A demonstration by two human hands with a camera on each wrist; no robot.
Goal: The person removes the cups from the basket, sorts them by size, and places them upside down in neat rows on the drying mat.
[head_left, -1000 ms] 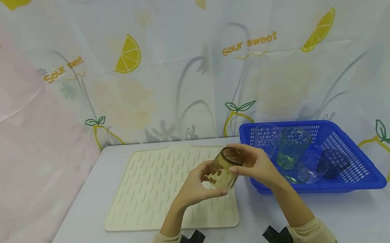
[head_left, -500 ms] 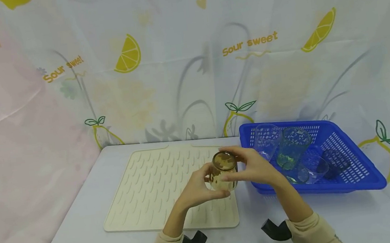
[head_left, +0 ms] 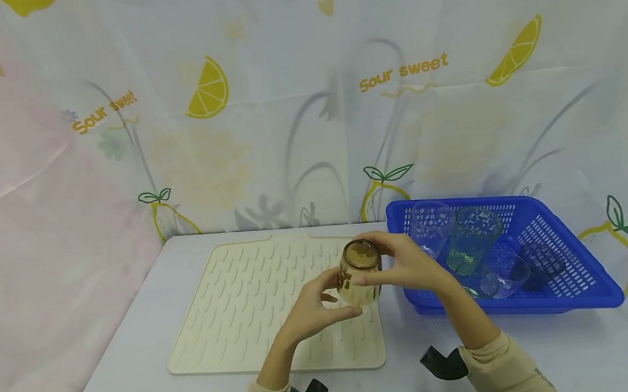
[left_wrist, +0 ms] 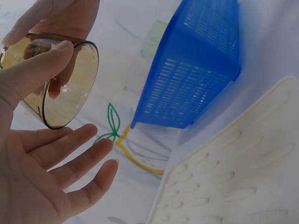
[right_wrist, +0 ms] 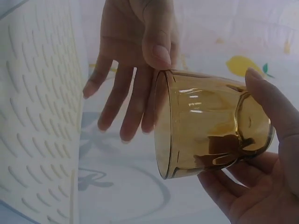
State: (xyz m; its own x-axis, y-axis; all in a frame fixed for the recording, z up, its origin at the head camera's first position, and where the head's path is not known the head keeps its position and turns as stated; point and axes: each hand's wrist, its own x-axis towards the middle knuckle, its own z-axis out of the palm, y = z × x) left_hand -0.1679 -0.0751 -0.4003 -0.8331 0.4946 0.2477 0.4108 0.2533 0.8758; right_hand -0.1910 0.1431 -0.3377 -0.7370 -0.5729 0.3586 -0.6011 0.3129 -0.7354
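Note:
In the head view, an amber drinking glass (head_left: 362, 256) is held upside down in the air above the right edge of a cream ridged mat (head_left: 246, 312). My right hand (head_left: 410, 266) grips it near the base, thumb on one side and fingers on the other. My left hand (head_left: 310, 308) is at the glass's lower left, close to the rim. In the right wrist view, the left fingers (right_wrist: 124, 100) spread out loosely past the rim of the glass (right_wrist: 201, 126); whether the left thumb touches the glass is hard to tell.
To the right stands a blue perforated basket (head_left: 582, 283) with several glasses inside, among them a tall greenish glass (head_left: 473, 237), a tall clear one (head_left: 431, 225) and a dark one (head_left: 541, 265). A white table (head_left: 121, 382) bears mat and basket. Behind hangs a lemon-printed cloth (head_left: 284, 135).
The glass has turned from a rightward tilt to nearly straight upside down, moving slightly left. The left fingers have loosened from it, while the right hand keeps its grip.

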